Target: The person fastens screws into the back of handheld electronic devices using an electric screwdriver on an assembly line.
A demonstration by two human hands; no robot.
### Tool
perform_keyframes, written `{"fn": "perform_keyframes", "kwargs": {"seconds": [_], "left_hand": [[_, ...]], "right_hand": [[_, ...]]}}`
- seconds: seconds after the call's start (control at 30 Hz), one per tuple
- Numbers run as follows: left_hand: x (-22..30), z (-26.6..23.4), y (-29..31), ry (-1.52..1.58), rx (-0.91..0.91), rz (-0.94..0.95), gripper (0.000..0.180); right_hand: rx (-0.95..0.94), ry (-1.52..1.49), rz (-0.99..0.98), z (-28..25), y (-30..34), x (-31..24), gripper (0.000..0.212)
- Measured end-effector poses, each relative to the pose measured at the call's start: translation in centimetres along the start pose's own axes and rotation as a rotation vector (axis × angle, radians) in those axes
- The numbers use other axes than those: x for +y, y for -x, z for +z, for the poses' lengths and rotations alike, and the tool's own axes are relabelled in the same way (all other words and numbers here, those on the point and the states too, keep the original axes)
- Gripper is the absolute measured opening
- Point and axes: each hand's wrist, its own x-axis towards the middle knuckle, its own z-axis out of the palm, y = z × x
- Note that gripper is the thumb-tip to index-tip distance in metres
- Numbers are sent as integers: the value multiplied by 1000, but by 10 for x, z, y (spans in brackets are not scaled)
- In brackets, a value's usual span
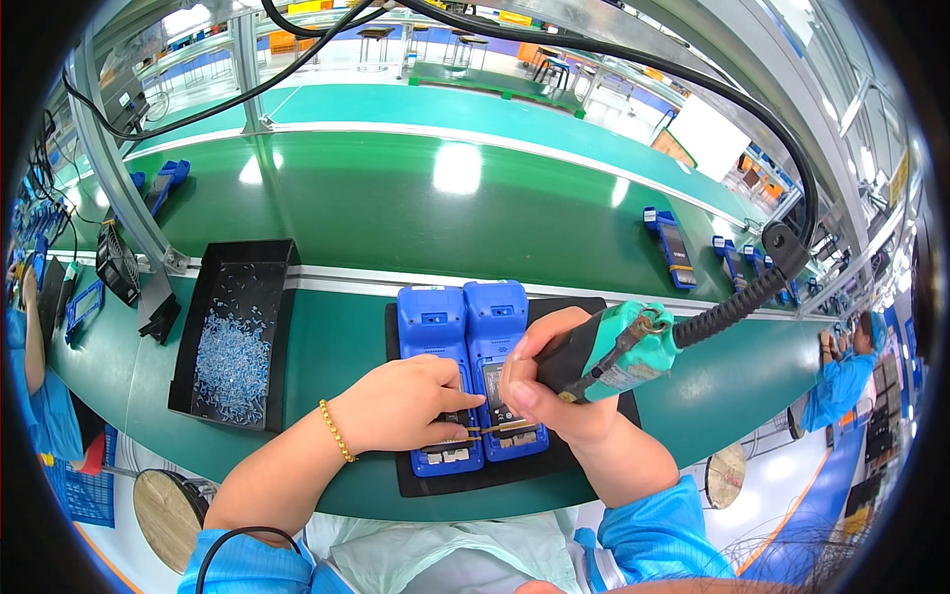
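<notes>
Two blue handheld terminals lie side by side on a black mat [396,351], their lower compartments uncovered. My left hand [411,396] rests over the left terminal [432,312]. Its thumb and index finger are stretched apart on it, while the other fingers are curled and partly hidden. Wrapped around a teal and black electric screwdriver [633,351], my right hand [554,396] is above the right terminal [495,307]. A thin brass-coloured strip [495,429] crosses the lower parts of both terminals. I cannot make out the screwdriver's tip.
Left of the mat, a black tray [282,262] holds many small blue and white pieces. From the screwdriver, a black cable [807,188] arches up overhead. More terminals [675,247] lie on the green conveyor [366,198]. Co-workers [841,371] sit at both sides.
</notes>
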Motion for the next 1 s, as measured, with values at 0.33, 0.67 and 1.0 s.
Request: {"fn": "perform_keyframes", "kwargs": {"seconds": [0.33, 0.67, 1.0], "left_hand": [[0, 0, 1, -27, -25, 5, 38], [-2, 2, 1, -39, -5, 28, 39], [1, -2, 0, 23, -58, -42, 32]], "right_hand": [[-190, 131, -21, 3, -2, -6, 35], [191, 292, -48, 23, 7, -2, 41], [120, 304, -53, 24, 14, -4, 45]]}}
